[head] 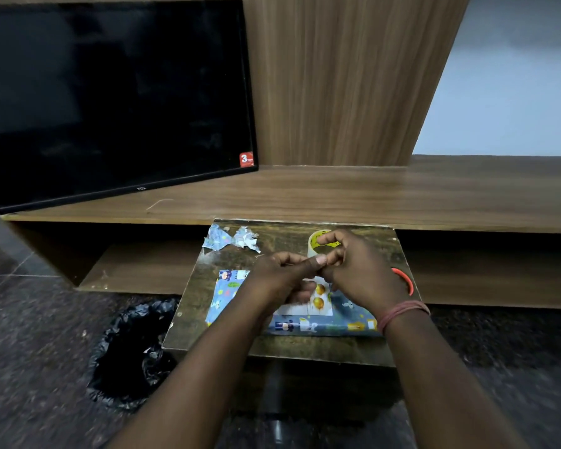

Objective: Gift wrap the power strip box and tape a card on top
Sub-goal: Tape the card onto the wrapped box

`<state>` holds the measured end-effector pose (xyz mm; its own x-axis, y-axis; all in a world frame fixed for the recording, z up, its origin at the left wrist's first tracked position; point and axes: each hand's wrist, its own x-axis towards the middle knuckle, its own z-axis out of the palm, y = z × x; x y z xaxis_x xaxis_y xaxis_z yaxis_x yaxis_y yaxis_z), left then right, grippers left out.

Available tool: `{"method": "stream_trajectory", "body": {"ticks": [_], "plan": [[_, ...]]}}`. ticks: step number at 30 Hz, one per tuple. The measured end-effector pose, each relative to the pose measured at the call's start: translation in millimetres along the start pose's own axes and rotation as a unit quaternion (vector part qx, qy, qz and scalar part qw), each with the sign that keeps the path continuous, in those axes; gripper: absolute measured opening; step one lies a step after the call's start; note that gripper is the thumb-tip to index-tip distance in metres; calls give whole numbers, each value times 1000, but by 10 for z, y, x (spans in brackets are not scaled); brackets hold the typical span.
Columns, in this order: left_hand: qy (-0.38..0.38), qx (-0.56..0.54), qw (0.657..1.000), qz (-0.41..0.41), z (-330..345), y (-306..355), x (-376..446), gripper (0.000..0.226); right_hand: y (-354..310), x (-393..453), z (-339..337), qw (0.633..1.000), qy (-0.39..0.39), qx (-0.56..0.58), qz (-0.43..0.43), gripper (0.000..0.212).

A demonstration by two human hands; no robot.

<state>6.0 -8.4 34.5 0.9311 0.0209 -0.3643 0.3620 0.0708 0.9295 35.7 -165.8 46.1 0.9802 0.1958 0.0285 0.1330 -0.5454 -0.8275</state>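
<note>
So the wrapped box (324, 324) sits at the near middle of the small dark surface (208, 286), covered in blue paper with little cartoon figures on it. A white card (314, 303) with gold balloons lies on top of it, partly hidden by the hands.

Both hands are up over the card, meeting in the middle. The left hand (279, 277) has its fingers curled in, thumb stretched across to the right, looks like it's pinching the tape end, though the strip itself is too clear to really see. The right hand (357, 270) grips the tape roll (321, 243), one finger hooked through the yellow core, the rest curled tight.

Something orange (405, 281) pokes out just behind the right wrist. Far left on the surface: crumpled paper scraps (232, 239). On the floor to the left, a bin with a black bag (133, 354). Beyond everything, a TV (110, 98) on a wooden shelf (337, 196).
</note>
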Motion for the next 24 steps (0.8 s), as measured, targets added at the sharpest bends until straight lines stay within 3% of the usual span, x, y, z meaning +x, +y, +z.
{"method": "stream_trajectory", "body": {"ticks": [5,12,18,24], "plan": [[-1,-17,1000,-24,-107,-14,115,6,9,26,18,995,-8,72,63,34],[9,-26,999,-27,-219,9,145,13,2,70,70,977,2,171,125,27],[33,30,999,-1,-253,73,166,16,-5,60,154,964,18,197,177,5],[45,98,994,-8,-200,88,175,15,1,115,185,960,50,185,202,7]]}}
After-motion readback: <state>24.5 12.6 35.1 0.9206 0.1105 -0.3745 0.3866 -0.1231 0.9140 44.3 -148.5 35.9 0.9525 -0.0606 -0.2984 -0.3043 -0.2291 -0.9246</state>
